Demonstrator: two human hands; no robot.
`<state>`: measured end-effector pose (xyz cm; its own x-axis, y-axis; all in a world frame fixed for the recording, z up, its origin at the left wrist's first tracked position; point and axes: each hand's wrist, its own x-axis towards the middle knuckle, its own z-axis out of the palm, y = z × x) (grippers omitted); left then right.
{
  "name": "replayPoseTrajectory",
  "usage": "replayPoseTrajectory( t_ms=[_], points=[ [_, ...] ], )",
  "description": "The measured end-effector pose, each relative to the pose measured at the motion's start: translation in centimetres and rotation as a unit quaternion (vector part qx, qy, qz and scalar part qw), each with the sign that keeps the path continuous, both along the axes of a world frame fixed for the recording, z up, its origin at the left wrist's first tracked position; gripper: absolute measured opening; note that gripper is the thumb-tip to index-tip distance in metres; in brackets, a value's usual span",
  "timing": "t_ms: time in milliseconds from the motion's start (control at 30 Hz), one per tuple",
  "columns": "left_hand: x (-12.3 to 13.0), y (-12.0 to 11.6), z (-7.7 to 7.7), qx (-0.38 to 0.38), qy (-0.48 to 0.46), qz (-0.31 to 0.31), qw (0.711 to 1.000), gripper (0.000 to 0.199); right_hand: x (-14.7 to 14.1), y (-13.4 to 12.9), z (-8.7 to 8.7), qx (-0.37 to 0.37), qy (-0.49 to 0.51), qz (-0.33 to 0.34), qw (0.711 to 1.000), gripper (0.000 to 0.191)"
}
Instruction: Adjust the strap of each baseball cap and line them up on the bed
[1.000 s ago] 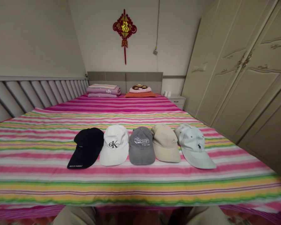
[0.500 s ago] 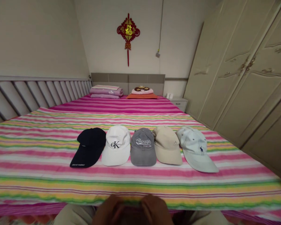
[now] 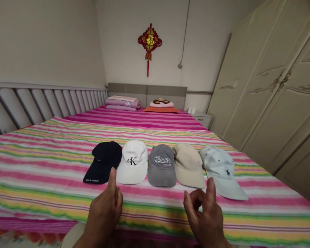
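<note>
Several caps lie side by side on a striped bedsheet (image 3: 54, 165), brims toward me. From the left they are a black cap (image 3: 105, 158), a white cap (image 3: 134, 172), a grey cap (image 3: 162, 172), a beige cap (image 3: 188, 165) and a pale blue cap (image 3: 219, 168). My left hand (image 3: 104, 208) is raised over the sheet in front of the black and white caps, index finger stretched forward, holding nothing. Before the beige and pale blue caps hovers my right hand (image 3: 206, 213), index finger extended, thumb apart and nothing in it. Some other fingers are curled or hidden.
Folded purple bedding (image 3: 122, 103) and an orange pillow (image 3: 161, 109) are at the headboard (image 3: 167, 90). A slatted rail (image 3: 41, 100) runs along the left. Tall wardrobe doors (image 3: 263, 89) stand at the right, beside a small nightstand (image 3: 203, 119).
Both hands have risen from near my lap and moved forward and apart over the bed's near edge, index fingers now extended. The view has shifted slightly; the caps keep their arrangement.
</note>
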<state>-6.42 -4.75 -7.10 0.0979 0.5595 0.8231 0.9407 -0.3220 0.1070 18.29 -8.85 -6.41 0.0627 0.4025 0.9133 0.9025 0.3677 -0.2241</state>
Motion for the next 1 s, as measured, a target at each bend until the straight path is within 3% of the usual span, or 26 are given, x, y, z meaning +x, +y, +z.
replayPoseTrajectory(
  t_ms=[300,500,633,733,800,833,900,933,967,1000],
  points=[
    [0.2,0.1,0.3,0.025,0.08,-0.005,0.997,0.067,0.1,0.1,0.7,0.014,-0.069,-0.053,0.996,0.072],
    [0.1,0.1,-0.6,0.004,0.071,-0.026,0.997,0.065,0.1,0.2,0.4,0.015,-0.063,-0.047,0.997,0.07],
    [0.0,-0.3,-1.5,-0.058,0.01,-0.092,0.994,0.058,-0.4,0.3,0.0,-0.008,-0.09,-0.021,0.996,0.063],
    [-0.4,0.3,-2.5,-0.166,-0.124,-0.155,0.966,0.049,-1.0,0.4,-1.1,-0.068,-0.144,0.021,0.987,0.044],
    [-1.1,1.2,-3.5,-0.24,-0.308,-0.16,0.907,0.043,-1.4,0.3,-2.6,-0.099,-0.188,0.031,0.977,0.032],
    [-1.7,1.7,-4.1,-0.257,-0.439,-0.145,0.849,0.04,-1.6,0.3,-3.5,-0.108,-0.202,0.035,0.973,0.03],
    [-2.9,2.9,-5.1,-0.225,-0.701,-0.093,0.671,0.03,-1.8,0.1,-5.6,-0.135,-0.215,0.055,0.966,0.031],
    [-3.6,3.4,-5.5,-0.194,-0.785,-0.071,0.584,0.022,-1.9,-0.1,-6.7,-0.155,-0.215,0.073,0.962,0.03],
    [-4.3,4.0,-5.7,-0.172,-0.833,-0.055,0.524,0.016,-1.9,-0.2,-7.7,-0.177,-0.217,0.095,0.955,0.028],
    [-4.9,4.5,-5.9,-0.161,-0.858,-0.048,0.486,0.015,-1.9,-0.3,-8.7,-0.202,-0.222,0.115,0.947,0.025]
  ],
)
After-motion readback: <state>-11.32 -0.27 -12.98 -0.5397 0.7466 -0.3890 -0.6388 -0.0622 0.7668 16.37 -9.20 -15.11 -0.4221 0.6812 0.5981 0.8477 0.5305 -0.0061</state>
